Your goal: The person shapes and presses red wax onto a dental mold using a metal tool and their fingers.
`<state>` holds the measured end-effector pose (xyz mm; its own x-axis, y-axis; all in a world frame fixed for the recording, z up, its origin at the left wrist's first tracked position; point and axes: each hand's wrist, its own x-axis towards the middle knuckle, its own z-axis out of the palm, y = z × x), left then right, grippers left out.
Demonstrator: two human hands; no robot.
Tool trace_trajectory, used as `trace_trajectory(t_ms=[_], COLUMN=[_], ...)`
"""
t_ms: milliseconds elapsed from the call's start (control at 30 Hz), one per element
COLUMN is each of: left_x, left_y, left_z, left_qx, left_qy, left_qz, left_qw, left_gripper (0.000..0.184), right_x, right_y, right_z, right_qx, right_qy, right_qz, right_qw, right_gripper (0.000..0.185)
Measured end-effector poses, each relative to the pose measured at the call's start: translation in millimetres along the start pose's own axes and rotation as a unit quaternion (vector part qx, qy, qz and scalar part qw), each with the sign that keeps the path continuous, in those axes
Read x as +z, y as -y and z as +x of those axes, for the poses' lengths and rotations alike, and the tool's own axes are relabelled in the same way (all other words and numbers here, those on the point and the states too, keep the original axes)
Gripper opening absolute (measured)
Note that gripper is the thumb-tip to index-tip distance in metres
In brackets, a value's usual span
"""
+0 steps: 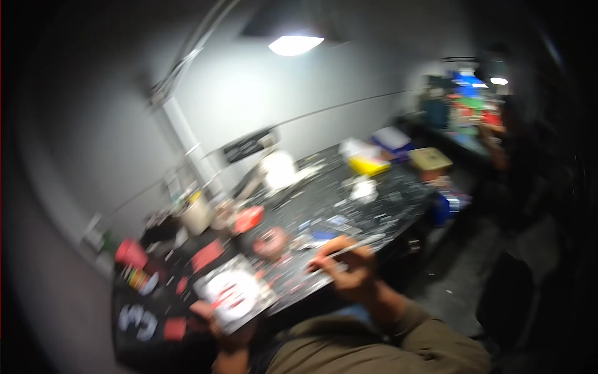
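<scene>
The whole view is smeared by motion. My left hand [232, 336] is closed on the near edge of a pale square slab [256, 288], tilted above the front of the table. On the slab lies a bright white disc [221, 283] with red strips across its middle. Held in the pinched fingers of my right hand [352, 271] is a thin, light-coloured stick-like tool [364, 244], pointing across the tabletop. What its tip is like cannot be made out. Between the hands, further back, sits a round reddish lump [271, 243].
Small scraps litter the black table [293, 209]. A beige cup of tools [196, 215], a pink cup [131, 253] and a labelled bottle [139, 279] stand at left. Boxes [431, 162] line the far right end. A lamp [296, 45] shines above. Another person's arm [493, 146] shows beyond.
</scene>
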<state>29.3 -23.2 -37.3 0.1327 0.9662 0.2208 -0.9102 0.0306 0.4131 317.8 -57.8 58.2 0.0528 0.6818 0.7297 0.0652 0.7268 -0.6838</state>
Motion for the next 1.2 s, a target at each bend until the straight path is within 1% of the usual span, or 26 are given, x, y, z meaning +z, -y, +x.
trace_trajectory(t_ms=[33, 67, 100, 167, 200, 233, 300, 333, 400, 433, 467, 533, 567, 633, 667, 700, 767, 800, 833, 867, 900, 933, 967, 1033, 1100, 1200], left_x=[-5.3, -4.3, -3.0, 1.5, 4.7, 10.6, 25.2, 32.1, 37.1, 37.2, 37.5, 29.9, 27.1, 34.3, 28.6, 24.4, 16.2, 23.1, 21.6, 23.2, 30.1, 41.3, 51.7, 67.0, 64.8, 57.1], left_y=[0.3, 1.2, 7.6, 9.2, 4.0, -6.1, -19.9, -24.5, -24.7, -19.6, -13.7, -8.8, -12.3, -21.8, -20.0, -18.1, -9.6, 2.4, 6.4, 7.7, 7.4, 5.2, 2.9, -3.3, -3.5, -0.5], left_z=[-7.4, -13.7, -22.6, -38.6, -45.9, -44.2, -48.6, -49.4, -42.4, -40.4, -36.5, -35.9, -38.5, -43.1, -45.4, -45.3, -40.2, -24.9, -24.7, -34.2, -39.2, -40.2, -39.7, -38.5, -39.4, -38.6], left_qx=[-0.009, -0.011, 0.013, 0.037, 0.041, 0.083, 0.138, 0.16, 0.209, 0.204, 0.273, 0.323, 0.323, 0.203, 0.2, 0.183, 0.166, 0.181, 0.15, 0.08, 0.029, 0.003, -0.007, -0.045, -0.075, -0.053], left_qy=[0.059, 0.119, 0.084, 0.028, 0.009, 0.036, 0.092, 0.127, 0.201, 0.201, 0.193, 0.178, 0.177, 0.213, 0.212, 0.209, 0.201, 0.254, 0.235, 0.159, 0.089, 0.045, 0.034, 0.017, 0.012, 0.032], left_qz=[0.061, 0.123, 0.218, 0.369, 0.424, 0.541, 0.735, 0.808, 0.905, 0.904, 0.89, 0.871, 0.87, 0.922, 0.922, 0.892, 0.852, 0.634, 0.493, 0.462, 0.413, 0.379, 0.361, 0.336, 0.328, 0.262], left_qw=[0.996, 0.985, 0.972, 0.928, 0.905, 0.836, 0.658, 0.552, 0.311, 0.316, 0.311, 0.325, 0.327, 0.252, 0.254, 0.357, 0.454, 0.708, 0.824, 0.869, 0.906, 0.924, 0.932, 0.94, 0.942, 0.963], left_gripper=[0.11, 0.109, 0.113, 0.119, 0.122, 0.124, 0.128, 0.13, 0.134, 0.134, 0.137, 0.142, 0.142, 0.142, 0.142, 0.142, 0.143, 0.142, 0.147, 0.151, 0.156, 0.161, 0.16, 0.159, 0.158, 0.149], right_x=[7.1, 14.7, 22.2, 35.8, 36.6, 41.9, 50.2, 49.4, 50.9, 52.2, 52.9, 55.2, 56.2, 57.4, 57.9, 58.1, 58.0, 58.2, 57.3, 55.8, 55.0, 55.6, 56.7, 58.2, 61.8, 69.1], right_y=[-2.3, -2.7, -0.1, 10.4, 11.8, 15.8, 21.5, 19.2, 20.1, 20.3, 16.4, 15.6, 15.8, 16.5, 18.1, 19.2, 17.1, 15.9, 16.0, 17.3, 18.5, 19.5, 20.8, 23.7, 20.9, 15.0], right_z=[-4.3, -7.9, -11.0, -15.9, -17.0, -16.5, -16.9, -21.4, -25.4, -26.6, -27.1, -29.6, -30.8, -32.6, -32.5, -32.5, -30.8, -28.8, -25.0, -21.4, -21.3, -25.5, -25.3, -22.5, -27.5, -35.0], right_qx=[0.002, 0.042, 0.084, 0.114, 0.051, -0.011, -0.044, -0.042, -0.027, -0.022, -0.027, -0.025, -0.026, -0.024, -0.018, -0.013, -0.024, -0.036, -0.037, -0.045, -0.051, -0.033, -0.031, -0.081, -0.089, -0.107], right_qy=[-0.013, -0.013, -0.015, 0.056, 0.124, 0.15, 0.179, 0.204, 0.21, 0.216, 0.228, 0.23, 0.232, 0.231, 0.233, 0.235, 0.234, 0.233, 0.235, 0.243, 0.251, 0.249, 0.252, 0.253, 0.254, 0.256], right_qz=[0.008, 0.042, 0.067, 0.06, -0.017, -0.058, -0.045, -0.04, -0.034, -0.021, -0.005, -0.007, -0.007, -0.008, -0.011, -0.014, -0.001, 0.014, 0.014, 0.007, 0.001, -0.003, -0.001, -0.055, -0.067, -0.079], right_qw=[1.0, 0.998, 0.994, 0.99, 0.991, 0.987, 0.982, 0.977, 0.977, 0.976, 0.973, 0.973, 0.972, 0.973, 0.972, 0.972, 0.972, 0.972, 0.971, 0.969, 0.967, 0.968, 0.967, 0.963, 0.961, 0.958], right_gripper=[0.002, 0.005, 0.008, 0.015, 0.02, 0.023, 0.024, 0.024, 0.023, 0.021, 0.021, 0.021, 0.021, 0.021, 0.02, 0.02, 0.019, 0.018, 0.018, 0.018, 0.018, 0.019, 0.019, 0.021, 0.019, 0.018])
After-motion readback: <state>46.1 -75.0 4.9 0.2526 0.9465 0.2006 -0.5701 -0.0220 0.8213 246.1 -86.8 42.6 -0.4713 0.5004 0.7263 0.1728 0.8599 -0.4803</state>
